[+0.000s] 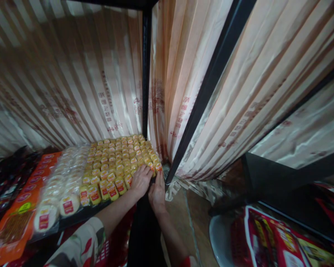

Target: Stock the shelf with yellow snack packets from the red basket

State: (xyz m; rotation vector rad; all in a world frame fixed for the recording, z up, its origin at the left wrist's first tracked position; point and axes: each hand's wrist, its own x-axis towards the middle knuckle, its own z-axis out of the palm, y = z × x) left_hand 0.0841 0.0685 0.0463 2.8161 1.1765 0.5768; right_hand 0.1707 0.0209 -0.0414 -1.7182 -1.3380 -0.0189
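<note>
Rows of small yellow packaged cakes [122,152] with red-and-white labels cover the right end of a dark shelf. At the front right corner of these rows, my left hand [141,181] curls its fingers over a yellow pack at the edge. Close beside it, my right hand [157,194] presses its fingers, held together, against a yellow pack [158,167] at the corner. The hands partly hide the packs under them. Round white packaged cakes [69,204] in clear wrappers lie left of the yellow ones.
A large orange snack bag [22,207] and dark shiny packets [8,185] lie farther left. Black rack posts [146,74] stand against pleated printed curtains [100,74]. Red packages [278,237] and a pale round-edged object [219,241] are at lower right, beside the tiled floor [187,211].
</note>
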